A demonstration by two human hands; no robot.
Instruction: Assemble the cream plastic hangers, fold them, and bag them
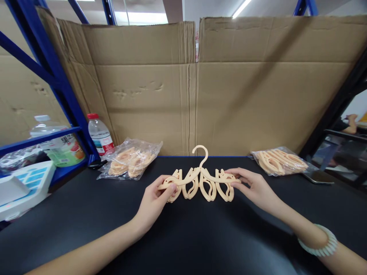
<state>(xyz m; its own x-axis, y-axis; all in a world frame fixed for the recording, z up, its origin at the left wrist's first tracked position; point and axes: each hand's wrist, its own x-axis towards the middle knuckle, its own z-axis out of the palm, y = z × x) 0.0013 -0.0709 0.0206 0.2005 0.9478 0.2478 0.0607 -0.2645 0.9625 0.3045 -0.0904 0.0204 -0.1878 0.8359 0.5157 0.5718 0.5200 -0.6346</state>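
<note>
Peach plastic folding hanger (200, 181) lies spread open at twelve o'clock on the black bench (183, 236), hook pointing away. The left hand (156, 200) pinches its left arm tip between thumb and fingers; the right hand (254, 187) pinches its right tip, so unfolding looks finished. Farther off, bagged hangers (130, 158) sit at eleven o'clock, another bag (279, 161) at one. Beyond, a water bottle (100, 135) has an unreadable label; a larger bottle (59, 143) shows "果".
</note>
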